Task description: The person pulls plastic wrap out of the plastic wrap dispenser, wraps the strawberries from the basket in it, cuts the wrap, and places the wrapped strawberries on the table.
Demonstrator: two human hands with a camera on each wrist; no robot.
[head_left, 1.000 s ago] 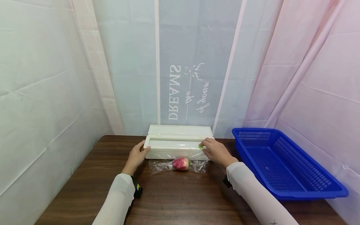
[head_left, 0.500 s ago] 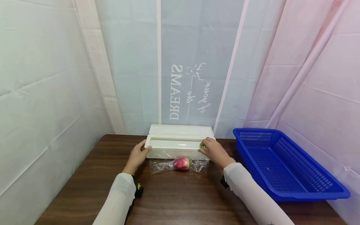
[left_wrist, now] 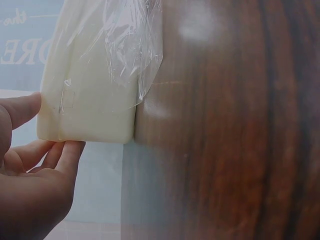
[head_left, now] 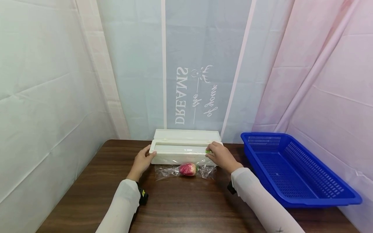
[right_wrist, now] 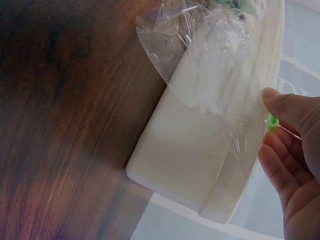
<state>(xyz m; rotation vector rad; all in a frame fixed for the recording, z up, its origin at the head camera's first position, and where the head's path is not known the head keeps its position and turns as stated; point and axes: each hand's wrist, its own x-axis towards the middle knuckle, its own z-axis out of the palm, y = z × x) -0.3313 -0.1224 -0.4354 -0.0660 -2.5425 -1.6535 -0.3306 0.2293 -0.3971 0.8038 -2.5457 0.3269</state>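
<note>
A long white cling film dispenser (head_left: 175, 158) stands across the back of the table, its lid (head_left: 186, 134) raised behind it. My left hand (head_left: 142, 160) grips the dispenser's left end, thumb at the upper front edge and fingers against the end face. At the right part of the top, my right hand (head_left: 223, 157) pinches a small green slide cutter (right_wrist: 272, 123) between thumb and fingers. Clear cling film (left_wrist: 131, 45) hangs over the dispenser's front and spreads onto the table. Under the film, in front of the dispenser, lies a red and cream fruit (head_left: 187, 169) with a green bit at its right end.
A blue perforated plastic basket (head_left: 291, 173) stands to the right, close to my right forearm. The dark wooden table (head_left: 186, 207) extends towards me. Fabric walls (head_left: 140, 81) close off the back and both sides.
My right hand has shifted very slightly left, with its lower fingers drawn in nearer the green slide cutter. The left hand, dispenser and fruit look unchanged.
</note>
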